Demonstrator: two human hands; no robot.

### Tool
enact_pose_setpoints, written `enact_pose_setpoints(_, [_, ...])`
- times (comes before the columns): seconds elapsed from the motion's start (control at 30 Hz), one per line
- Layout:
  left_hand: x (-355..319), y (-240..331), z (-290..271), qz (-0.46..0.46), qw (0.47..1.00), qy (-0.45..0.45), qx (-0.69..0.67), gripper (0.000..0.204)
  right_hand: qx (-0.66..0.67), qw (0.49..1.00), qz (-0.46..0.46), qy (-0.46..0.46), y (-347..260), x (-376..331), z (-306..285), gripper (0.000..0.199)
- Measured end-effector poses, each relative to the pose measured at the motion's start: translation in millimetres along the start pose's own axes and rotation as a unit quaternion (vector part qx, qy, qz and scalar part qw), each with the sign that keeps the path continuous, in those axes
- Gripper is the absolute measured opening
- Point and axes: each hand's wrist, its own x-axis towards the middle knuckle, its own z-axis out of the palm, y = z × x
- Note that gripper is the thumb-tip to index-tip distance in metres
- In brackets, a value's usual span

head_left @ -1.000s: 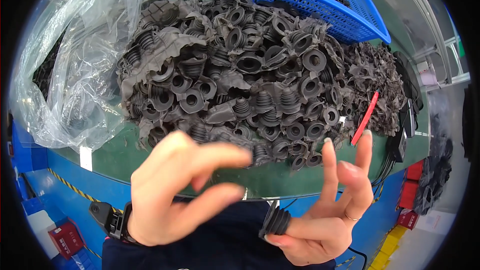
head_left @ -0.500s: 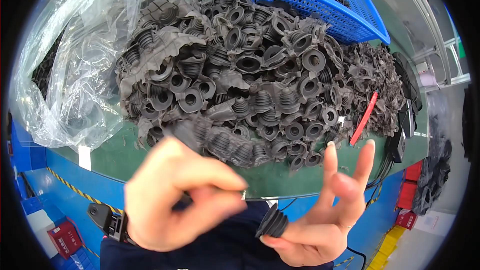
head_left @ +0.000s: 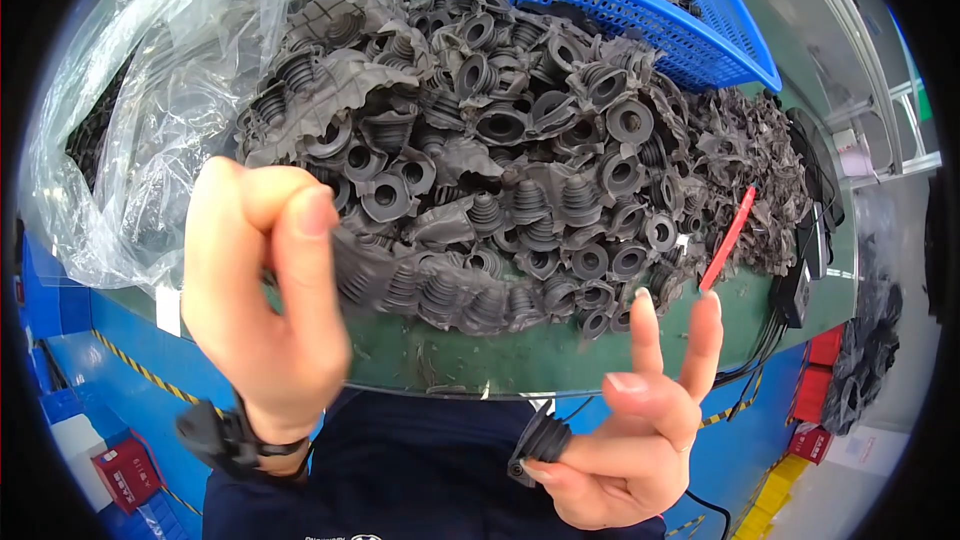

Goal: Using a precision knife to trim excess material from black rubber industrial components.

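My right hand (head_left: 630, 430) pinches a black ribbed rubber boot (head_left: 545, 437) with its lower fingers, while two other fingers point up. The boot sits at the front of my body, below the table edge. My left hand (head_left: 265, 290) is raised over the left front of the heap, its fingers curled and pressed together. Whatever may be between those fingertips is hidden. Before both hands spreads a large heap of black rubber boots (head_left: 530, 205), many still joined by thin sheets of rubber. A joined row of boots (head_left: 440, 290) lies along the heap's front.
Behind the heap a blue perforated basket (head_left: 600, 15) holds more black parts. A clear plastic bag (head_left: 190, 110) covers the left side. Torn rubber scraps (head_left: 750, 160) pile up at right, with a red stick-like tool (head_left: 728, 240) beside them. A black box with cables (head_left: 792, 292) lies at the green table's (head_left: 400, 355) right edge.
My left hand has moved up and left, away from my right hand, to above the heap's left front. My right hand keeps the boot, shifted slightly, its raised fingers a little lower.
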Motion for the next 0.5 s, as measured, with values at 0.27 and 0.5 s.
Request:
enact_pose_setpoints(0.27, [-17.7, 16.6, -26.6, -0.08, 0.904, -0.302, -0.291, 0.038, -0.179, 0.974, -0.028, 0.139, -14.9, 18.0, 22.1, 0.017])
enact_pose_setpoints(0.5, [-21.3, 9.4, -21.8, 0.216, 0.942, -0.227, -0.125, 0.026, -0.192, 0.977, 0.083, 0.05, -28.6, 20.0, 19.5, 0.025])
